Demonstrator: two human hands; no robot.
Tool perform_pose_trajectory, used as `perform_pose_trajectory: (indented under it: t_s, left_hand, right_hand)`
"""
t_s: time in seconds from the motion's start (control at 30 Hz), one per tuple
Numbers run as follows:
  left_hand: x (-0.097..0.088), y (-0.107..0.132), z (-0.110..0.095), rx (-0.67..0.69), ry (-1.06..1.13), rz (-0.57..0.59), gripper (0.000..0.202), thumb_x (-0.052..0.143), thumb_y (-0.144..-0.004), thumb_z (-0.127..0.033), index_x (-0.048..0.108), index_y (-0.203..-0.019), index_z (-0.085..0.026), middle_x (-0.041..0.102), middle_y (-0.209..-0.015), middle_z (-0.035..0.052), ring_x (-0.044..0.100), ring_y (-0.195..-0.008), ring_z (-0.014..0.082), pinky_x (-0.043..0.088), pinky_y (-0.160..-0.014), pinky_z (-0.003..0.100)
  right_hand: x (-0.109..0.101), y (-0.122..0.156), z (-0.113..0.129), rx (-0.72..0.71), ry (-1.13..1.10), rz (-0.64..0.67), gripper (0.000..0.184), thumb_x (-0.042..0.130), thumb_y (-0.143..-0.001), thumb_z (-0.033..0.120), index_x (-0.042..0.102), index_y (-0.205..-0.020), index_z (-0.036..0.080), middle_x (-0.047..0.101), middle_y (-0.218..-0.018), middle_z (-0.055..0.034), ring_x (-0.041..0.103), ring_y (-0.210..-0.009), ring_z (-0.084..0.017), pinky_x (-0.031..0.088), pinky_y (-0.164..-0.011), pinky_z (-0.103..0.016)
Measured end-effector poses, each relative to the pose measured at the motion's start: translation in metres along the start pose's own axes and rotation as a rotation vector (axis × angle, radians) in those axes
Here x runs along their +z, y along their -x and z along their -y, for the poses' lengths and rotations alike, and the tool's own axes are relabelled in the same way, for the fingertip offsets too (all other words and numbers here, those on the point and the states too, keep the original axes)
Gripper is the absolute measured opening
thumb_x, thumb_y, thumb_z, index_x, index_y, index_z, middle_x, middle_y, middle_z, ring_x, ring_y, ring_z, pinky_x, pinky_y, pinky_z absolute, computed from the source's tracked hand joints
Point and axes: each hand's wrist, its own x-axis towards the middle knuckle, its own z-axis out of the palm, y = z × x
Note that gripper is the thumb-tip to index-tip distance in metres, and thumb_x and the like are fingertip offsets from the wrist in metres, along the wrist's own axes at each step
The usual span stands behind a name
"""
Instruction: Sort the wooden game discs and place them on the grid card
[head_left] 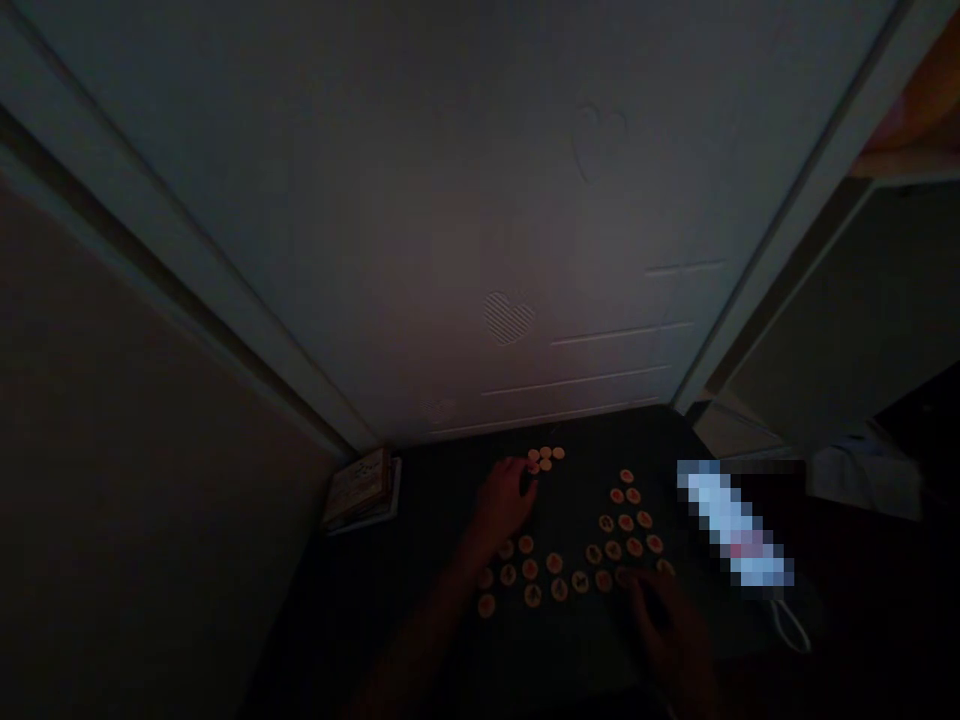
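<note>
Small round pale discs, many with reddish or dark marks, lie on a dark tabletop. My left hand (508,495) reaches to a small cluster of plain-faced discs (546,453) near the wall. Its thumb and index finger close at the cluster's near-left disc (534,467), partly covering it. My right hand (667,615) rests low at the right, thumb and fingers apart. Its thumb tip touches a disc (622,576) in the lower row, and its fingers lie beside another disc (665,567). Several discs form a triangle (626,522) above it. My left forearm hides part of the left group (530,568).
A stack of books or boxes (360,487) sits at the table's left back corner. A white panel with embossed hearts (510,318) stands behind the dark table (442,490). At the right lies a bright, pixelated long object (739,525) with a white loop (791,628). The scene is dim.
</note>
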Motion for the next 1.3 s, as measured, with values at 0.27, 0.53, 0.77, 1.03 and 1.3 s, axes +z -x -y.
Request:
perform_pose_trajectory:
  t_s: [0.27,0.53,0.77,1.03,1.3]
  left_hand:
    - [0.019,-0.029,0.004,-0.07,0.007,-0.001,0.012,0.07,-0.088,-0.028,0.069,-0.097,-0.019,0.068,-0.111,0.0103,0.063,-0.106,0.0235,0.05,-0.095,0.039]
    - [0.008,-0.004,-0.004,-0.21,0.512,0.057,0.035,0.065,-0.086,-0.042,0.06,-0.112,-0.02,0.07,-0.098,0.0063,0.069,-0.081,0.0175,0.049,-0.067,0.027]
    - [-0.012,0.023,-0.019,-0.424,1.069,0.116,0.028,0.07,-0.083,-0.029,0.064,-0.108,-0.02,0.071,-0.104,0.0057,0.069,-0.088,0.0162,0.052,-0.073,0.026]
    - [-0.009,0.03,-0.013,-0.4,0.97,0.111,0.035,0.076,-0.08,-0.03,0.068,-0.111,-0.017,0.072,-0.116,0.0119,0.071,-0.1,0.0228,0.053,-0.082,0.031]
    - [-0.023,0.047,-0.02,-0.257,0.454,0.151,0.039,0.069,-0.084,-0.047,0.065,-0.112,-0.021,0.077,-0.103,0.0088,0.072,-0.09,0.0216,0.053,-0.076,0.032]
  right_hand:
    - [0.002,0.003,-0.003,0.032,-0.016,-0.026,0.037,0.054,-0.096,0.053,0.075,-0.097,0.023,0.078,-0.094,-0.0081,0.075,-0.084,-0.024,0.062,-0.075,-0.033]
    - [0.001,0.0,0.001,0.054,-0.019,-0.052,0.039,0.054,-0.095,0.056,0.075,-0.094,0.023,0.079,-0.091,-0.0081,0.076,-0.079,-0.024,0.062,-0.071,-0.033]
    - [0.001,0.004,-0.004,0.079,0.0,-0.025,0.035,0.057,-0.094,0.053,0.075,-0.097,0.023,0.079,-0.097,-0.0081,0.076,-0.084,-0.025,0.062,-0.071,-0.032]
    - [0.0,0.003,-0.001,0.088,0.001,-0.021,0.037,0.055,-0.095,0.054,0.074,-0.099,0.023,0.078,-0.095,-0.0089,0.075,-0.084,-0.025,0.062,-0.072,-0.034]
    - [-0.001,0.005,-0.003,0.084,-0.018,-0.003,0.037,0.053,-0.095,0.054,0.074,-0.099,0.023,0.078,-0.096,-0.009,0.075,-0.085,-0.025,0.061,-0.071,-0.034]
